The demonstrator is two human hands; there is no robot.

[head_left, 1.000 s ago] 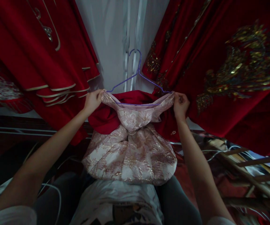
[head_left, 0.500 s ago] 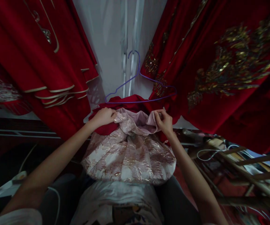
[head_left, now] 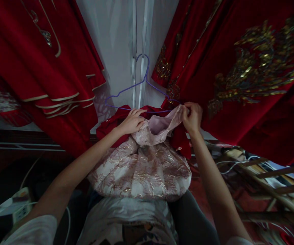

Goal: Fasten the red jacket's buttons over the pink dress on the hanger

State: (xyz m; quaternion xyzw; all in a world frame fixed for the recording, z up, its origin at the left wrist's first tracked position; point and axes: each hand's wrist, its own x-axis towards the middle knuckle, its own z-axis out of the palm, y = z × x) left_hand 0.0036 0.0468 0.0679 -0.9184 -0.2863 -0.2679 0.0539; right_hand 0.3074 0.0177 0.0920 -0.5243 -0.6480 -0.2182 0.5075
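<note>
A pink brocade dress (head_left: 141,170) with a shiny metallic pattern lies across my lap, its lilac lining showing at the neck opening. My left hand (head_left: 134,121) is closed on the left side of that opening, near the lower bar of the hanger. The right edge is pinched and drawn up to the right by my right hand (head_left: 192,116). Just beyond both hands lies a purple wire hanger (head_left: 144,79), its hook pointing away from me; its right end is partly behind the dress edge. Red cloth (head_left: 111,126) is bunched under the hanger and dress.
Red garments with pale trim (head_left: 60,78) hang at the left, and red garments with gold sequin embroidery (head_left: 251,64) at the right. White panels with metal edges (head_left: 118,37) stand between them. A wooden rack (head_left: 272,183) is at lower right, a power strip (head_left: 21,204) at lower left.
My right hand has moved up and right, pulling the dress edge wider. My left hand has shifted right and up. The hanger sits slightly further left in view.
</note>
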